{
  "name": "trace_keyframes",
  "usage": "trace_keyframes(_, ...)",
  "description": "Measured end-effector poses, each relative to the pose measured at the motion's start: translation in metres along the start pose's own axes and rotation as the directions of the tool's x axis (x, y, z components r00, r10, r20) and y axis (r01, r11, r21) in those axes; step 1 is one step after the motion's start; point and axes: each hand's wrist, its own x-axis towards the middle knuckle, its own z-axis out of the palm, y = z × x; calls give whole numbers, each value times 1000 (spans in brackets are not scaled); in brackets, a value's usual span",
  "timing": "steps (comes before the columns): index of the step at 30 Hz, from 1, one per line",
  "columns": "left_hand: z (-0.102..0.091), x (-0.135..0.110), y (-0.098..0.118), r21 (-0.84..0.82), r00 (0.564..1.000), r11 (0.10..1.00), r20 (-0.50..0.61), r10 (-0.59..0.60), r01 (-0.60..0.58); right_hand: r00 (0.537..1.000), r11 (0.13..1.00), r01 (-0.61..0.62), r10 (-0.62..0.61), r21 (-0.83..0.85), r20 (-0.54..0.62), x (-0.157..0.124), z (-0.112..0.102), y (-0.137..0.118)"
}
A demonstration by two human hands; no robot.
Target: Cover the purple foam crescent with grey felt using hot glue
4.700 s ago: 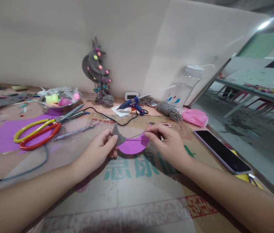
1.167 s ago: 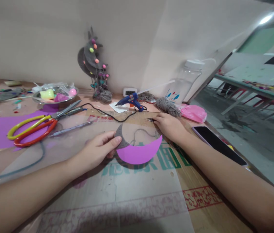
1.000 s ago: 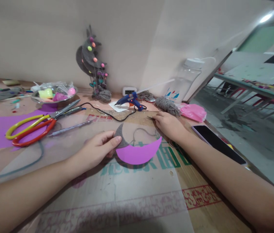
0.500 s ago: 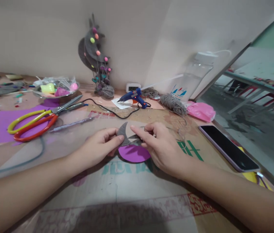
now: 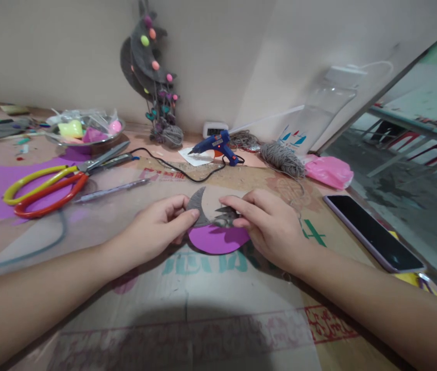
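My left hand (image 5: 170, 216) pinches a grey crescent (image 5: 197, 206) between thumb and fingers, its pointed tip upward. My right hand (image 5: 268, 221) is closed on a small dark grey piece with pointed edges (image 5: 226, 215); the fingers hide part of it. A gap shows between the crescent's inner curve and the piece's points, while their lower parts come close together. Below both lies a purple rounded sheet (image 5: 218, 242), its upper part covered by the grey pieces and its right edge by my right hand.
Scissors with yellow and red handles (image 5: 48, 193) lie left, near a pen (image 5: 114, 190) and a metal bowl (image 5: 87, 150). A blue glue gun (image 5: 218, 144) and grey yarn (image 5: 282, 159) sit behind. A phone (image 5: 373, 232) lies right. A decorated grey moon (image 5: 141, 59) hangs at the wall.
My right hand has moved slightly right with the pointed grey piece, widening its gap from the crescent. My left hand still pinches the crescent. The view has shifted a little.
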Motion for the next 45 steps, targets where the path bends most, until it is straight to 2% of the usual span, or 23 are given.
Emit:
trace_keyframes(3,1,0,0,-10,1000,1000,4,3,-3,997,998,28,-31,-47,-64,1,-4,2)
trace_keyframes(8,2,-2,-3,-23,997,998,-52,53,-55,995,990,90,-93,-110,-29,1,-4,-2)
trace_keyframes(10,3,-4,-4,31,994,995,-55,99,-97,996,989,85,-89,-119,-29,1,-2,-3)
trace_keyframes(15,2,-7,-3,238,985,956,34,171,-174,995,985,78,-87,-152,-51,1,1,-2)
trace_keyframes(19,2,-8,0,226,988,962,36,147,-151,997,981,78,-81,-178,-7,1,1,-4)
trace_keyframes(24,4,-10,1,242,985,955,35,169,-173,996,987,85,-79,-137,49,1,2,-7)
trace_keyframes(27,3,-9,-1,215,982,959,32,184,-186,1000,999,4,-3,-33,22,1,1,-7)
trace_keyframes(31,2,-9,-4,170,981,968,-26,194,-187,990,981,-140,140,132,11,0,-2,-6)
trace_keyframes(35,2,-13,-4,206,973,957,-60,223,-206,997,976,-77,69,205,47,-1,0,-8)
trace_keyframes(38,2,-15,-3,194,966,955,-86,243,-223,991,964,-96,68,248,119,-2,5,-8)
trace_keyframes(41,1,-14,1,119,950,967,-192,246,-226,974,952,-134,76,275,211,-4,8,-6)
trace_keyframes(43,-1,-12,4,82,926,975,-306,222,-207,977,942,-122,58,314,205,-5,9,-4)
trace_keyframes(45,-2,-9,6,53,908,983,-376,185,-178,984,930,-91,28,355,178,-6,9,-3)
